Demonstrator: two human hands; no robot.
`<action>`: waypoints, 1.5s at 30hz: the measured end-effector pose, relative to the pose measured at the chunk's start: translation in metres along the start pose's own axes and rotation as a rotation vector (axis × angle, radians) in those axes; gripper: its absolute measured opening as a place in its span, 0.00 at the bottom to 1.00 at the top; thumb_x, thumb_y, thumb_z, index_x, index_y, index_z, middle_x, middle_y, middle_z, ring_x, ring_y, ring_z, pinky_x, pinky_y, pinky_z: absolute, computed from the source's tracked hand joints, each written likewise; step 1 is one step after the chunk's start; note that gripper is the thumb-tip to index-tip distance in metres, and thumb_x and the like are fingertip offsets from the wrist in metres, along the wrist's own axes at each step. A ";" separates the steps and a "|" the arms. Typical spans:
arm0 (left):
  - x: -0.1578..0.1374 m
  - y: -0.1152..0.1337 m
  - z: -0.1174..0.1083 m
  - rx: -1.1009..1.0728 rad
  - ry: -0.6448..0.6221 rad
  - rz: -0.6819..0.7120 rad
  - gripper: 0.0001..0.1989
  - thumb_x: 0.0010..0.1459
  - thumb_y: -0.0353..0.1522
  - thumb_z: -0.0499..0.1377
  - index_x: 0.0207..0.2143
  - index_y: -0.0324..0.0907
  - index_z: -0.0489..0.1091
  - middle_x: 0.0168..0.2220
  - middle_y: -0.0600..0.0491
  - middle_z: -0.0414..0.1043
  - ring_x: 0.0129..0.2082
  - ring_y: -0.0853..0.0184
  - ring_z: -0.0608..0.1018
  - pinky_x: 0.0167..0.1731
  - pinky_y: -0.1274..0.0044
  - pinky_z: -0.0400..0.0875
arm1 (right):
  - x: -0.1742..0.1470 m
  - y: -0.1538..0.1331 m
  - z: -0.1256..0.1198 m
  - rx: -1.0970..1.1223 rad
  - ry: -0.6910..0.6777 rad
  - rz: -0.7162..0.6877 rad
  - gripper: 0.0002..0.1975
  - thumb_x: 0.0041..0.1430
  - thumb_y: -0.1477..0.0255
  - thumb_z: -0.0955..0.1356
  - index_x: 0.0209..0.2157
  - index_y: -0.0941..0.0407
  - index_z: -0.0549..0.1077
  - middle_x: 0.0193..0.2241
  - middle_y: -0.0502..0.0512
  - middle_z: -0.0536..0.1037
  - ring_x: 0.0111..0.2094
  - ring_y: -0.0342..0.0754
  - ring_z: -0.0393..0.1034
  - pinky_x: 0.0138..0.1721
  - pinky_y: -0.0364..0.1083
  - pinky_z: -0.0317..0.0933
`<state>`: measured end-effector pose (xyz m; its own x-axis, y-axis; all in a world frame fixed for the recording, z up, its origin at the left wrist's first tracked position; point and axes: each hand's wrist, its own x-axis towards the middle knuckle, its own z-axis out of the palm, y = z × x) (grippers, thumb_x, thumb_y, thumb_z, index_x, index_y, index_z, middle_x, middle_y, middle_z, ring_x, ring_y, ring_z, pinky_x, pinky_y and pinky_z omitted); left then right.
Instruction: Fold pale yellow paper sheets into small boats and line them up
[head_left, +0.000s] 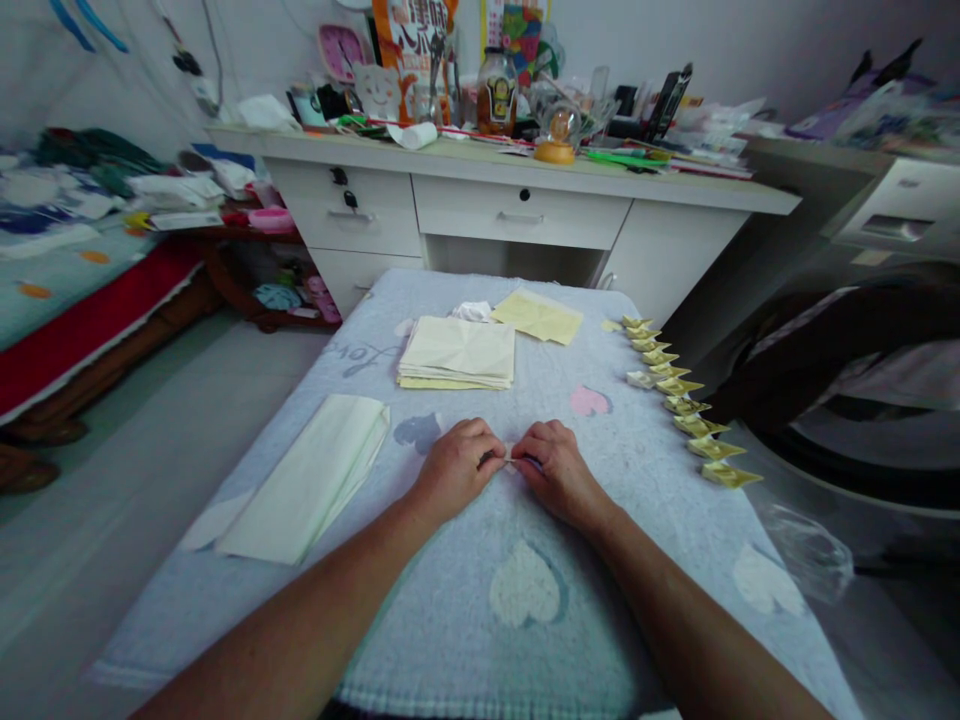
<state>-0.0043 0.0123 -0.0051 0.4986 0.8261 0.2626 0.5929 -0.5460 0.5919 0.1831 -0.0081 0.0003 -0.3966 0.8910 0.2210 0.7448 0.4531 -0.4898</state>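
My left hand [466, 460] and my right hand [553, 465] meet over the middle of the cloth-covered table, fingers pinched together. Between their fingertips is a small folded piece of paper [511, 457], mostly covered by the fingers. Just beyond the hands lies a stack of pale yellow paper squares [457, 352]. Behind it to the right rest a few yellow sheets [538, 315] and a crumpled white tissue [472, 311]. Left of my hands is a long folded pale green paper [307, 480]. Several folded paper boats [724, 474] stand in a row along the right edge.
A blue heart-patterned cloth [525, 590] covers the table. Beyond stands a white desk [525, 205] crowded with a jar [497, 92], a pink clock [341, 52] and other items. A bed [90, 270] is at left, a washing machine [862, 400] at right, with a clear plastic bag [810, 550] by the table edge.
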 end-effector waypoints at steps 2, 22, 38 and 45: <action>0.001 0.000 0.000 -0.001 -0.012 0.000 0.04 0.56 0.28 0.59 0.30 0.41 0.73 0.32 0.52 0.70 0.36 0.66 0.72 0.37 0.76 0.65 | 0.000 -0.001 0.000 -0.002 0.007 0.019 0.04 0.59 0.75 0.68 0.32 0.54 0.76 0.32 0.54 0.73 0.38 0.49 0.61 0.41 0.49 0.51; 0.003 0.004 0.002 0.060 -0.041 0.005 0.06 0.59 0.29 0.56 0.29 0.41 0.71 0.32 0.52 0.68 0.36 0.66 0.71 0.37 0.76 0.65 | 0.002 -0.005 0.004 -0.038 0.003 0.119 0.02 0.58 0.73 0.68 0.32 0.55 0.74 0.33 0.53 0.72 0.39 0.50 0.59 0.42 0.49 0.50; 0.002 -0.002 0.003 -0.024 -0.045 0.090 0.07 0.56 0.24 0.57 0.26 0.41 0.69 0.31 0.53 0.70 0.36 0.67 0.71 0.38 0.77 0.64 | 0.000 -0.007 0.005 -0.018 0.042 0.006 0.03 0.58 0.75 0.69 0.33 0.54 0.75 0.32 0.52 0.72 0.40 0.49 0.60 0.44 0.49 0.50; 0.003 -0.003 0.001 -0.040 -0.048 0.051 0.07 0.55 0.24 0.57 0.25 0.40 0.70 0.30 0.54 0.70 0.35 0.68 0.72 0.37 0.77 0.64 | 0.000 -0.010 0.003 -0.051 0.015 -0.022 0.05 0.59 0.76 0.67 0.33 0.54 0.75 0.31 0.51 0.71 0.39 0.48 0.58 0.44 0.49 0.49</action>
<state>-0.0040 0.0159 -0.0072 0.5580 0.7890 0.2570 0.5405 -0.5806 0.6089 0.1739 -0.0123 0.0025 -0.4052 0.8810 0.2444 0.7628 0.4731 -0.4409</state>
